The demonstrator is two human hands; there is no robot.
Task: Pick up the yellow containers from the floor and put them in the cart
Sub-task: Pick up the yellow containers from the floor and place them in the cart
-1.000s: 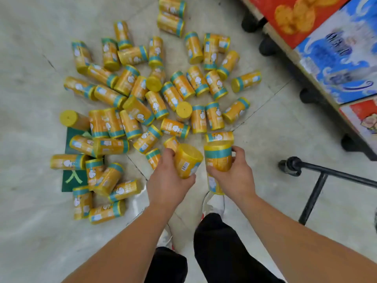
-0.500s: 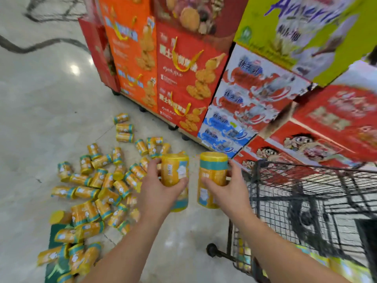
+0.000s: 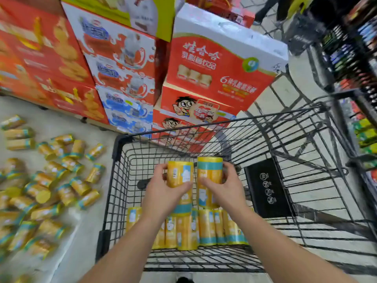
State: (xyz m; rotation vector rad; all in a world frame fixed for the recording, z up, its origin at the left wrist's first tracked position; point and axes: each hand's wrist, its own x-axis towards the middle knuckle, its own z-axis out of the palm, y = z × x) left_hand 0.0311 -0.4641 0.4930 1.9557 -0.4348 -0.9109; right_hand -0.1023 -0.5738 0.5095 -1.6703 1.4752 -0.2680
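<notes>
my left hand [image 3: 163, 195] has its fingers [image 3: 160, 168] curled round one yellow tub, the left container [image 3: 180, 173], thumb laid across its front. my right hand [image 3: 225, 190] is wrapped the same way round the right container [image 3: 210, 170], which has its teal band at the top. both are held upright, side by side and nearly touching, inside the wire walls of the cart [image 3: 114, 180] and just above the row of containers [image 3: 208, 227] that appears to stand at the near end of the basket; my wrists hide part of that row. i judge this to be the lowering step, with neither tub set down yet. the main risk is letting go too high: a tub landing on the tops of the row would likely bounce, tip over and knock its neighbours down. the sides look smooth and round, so a loose grip could let one slide out early. with the two tubs this close, they may clip each other as i lower them and twist in my hands. the wire bottom may give a poor footing, so a tub set down crooked could lean. a black panel [image 3: 267, 186] lies further in, well apart from my hands. out to my left a big heap, the floor pile [image 3: 51, 180], lies scattered on the floor [image 3: 61, 123] just beside the cart, and a careless step there could send them rolling. stacked boxes [image 3: 214, 68] stand beyond the cart's far end.
</notes>
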